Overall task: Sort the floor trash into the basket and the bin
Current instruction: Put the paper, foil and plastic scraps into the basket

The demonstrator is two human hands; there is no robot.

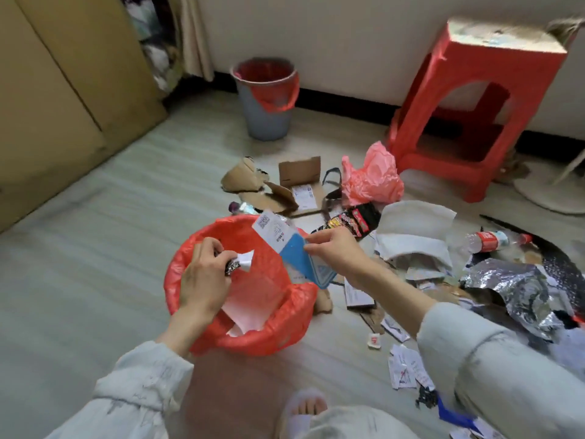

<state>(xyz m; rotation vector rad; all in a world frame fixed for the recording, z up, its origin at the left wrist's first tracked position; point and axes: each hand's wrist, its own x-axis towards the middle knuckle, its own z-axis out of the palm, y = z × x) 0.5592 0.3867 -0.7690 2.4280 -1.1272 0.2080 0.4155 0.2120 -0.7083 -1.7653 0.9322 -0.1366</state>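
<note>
Head camera looks down at our two hands over a cluttered floor. At far left a tan cabinet (57, 99) stands against the wall. Our left hand (202, 277) hovers over the basket (196, 245), lined with a red bag, its fingers curled around a small crumpled wrapper (239, 263), white and dark. White paper already lies inside the basket. Farther back, by the wall, sits the grey bin (269, 122) with its own red liner. Our right hand (335, 253) pinches a blue and white package (291, 248) between thumb and fingertips, holding it at the basket's right rim. Beyond it lie torn cardboard pieces (285, 185) and a pink plastic bag (373, 179). To the right, trash spreads across the floor: a dark snack wrapper (357, 221), white padded sheets (414, 232), a plastic bottle (493, 240) with a red label on its side, crumpled silver foil (512, 286), and paper scraps (405, 365). A red stool (474, 99) stands at back right.
</note>
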